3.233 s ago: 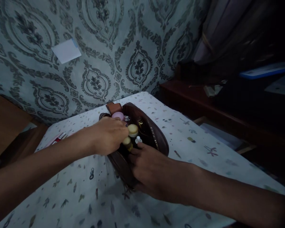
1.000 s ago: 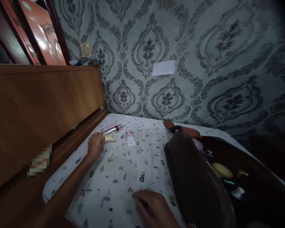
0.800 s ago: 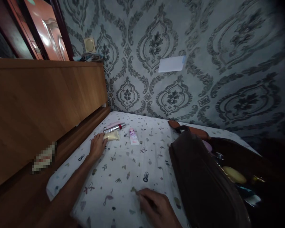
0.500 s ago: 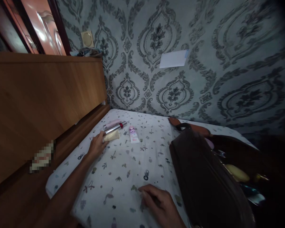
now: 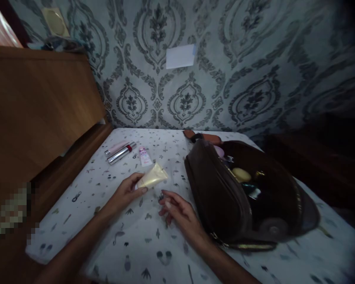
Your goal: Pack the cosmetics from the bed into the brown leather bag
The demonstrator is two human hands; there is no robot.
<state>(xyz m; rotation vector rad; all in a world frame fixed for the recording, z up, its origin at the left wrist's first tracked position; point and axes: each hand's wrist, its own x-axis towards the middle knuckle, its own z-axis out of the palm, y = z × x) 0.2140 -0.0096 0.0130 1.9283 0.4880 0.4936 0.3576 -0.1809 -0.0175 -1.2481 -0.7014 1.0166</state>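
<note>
A pale yellow squeeze tube [image 5: 152, 176] is gripped near one end by my left hand [image 5: 129, 189], its flat end pointing right and raised above the patterned white sheet [image 5: 154, 256]. My right hand [image 5: 179, 212] hovers to the right of the tube with loosely bent, parted fingers and nothing in it. Beyond the left hand lie a silver tube with a red band [image 5: 122, 153], a pale pink tube [image 5: 117, 147] and a small white-and-pink tube [image 5: 145, 156]. To the right stands a dark brown bag [image 5: 215, 193], unzipped.
Inside the bag show a yellow oval item [image 5: 241, 174], a shiny teal-and-silver item [image 5: 251, 191] and a pink item [image 5: 219, 152]. An orange-brown strap [image 5: 211, 139] lies behind it. A wooden panel [image 5: 41, 102] borders the left; a patterned wall [image 5: 186, 98] closes the back.
My left hand has lifted the yellow tube from beside the silver one and brought it nearer and rightward. My right hand's fingers have spread. The view has turned right.
</note>
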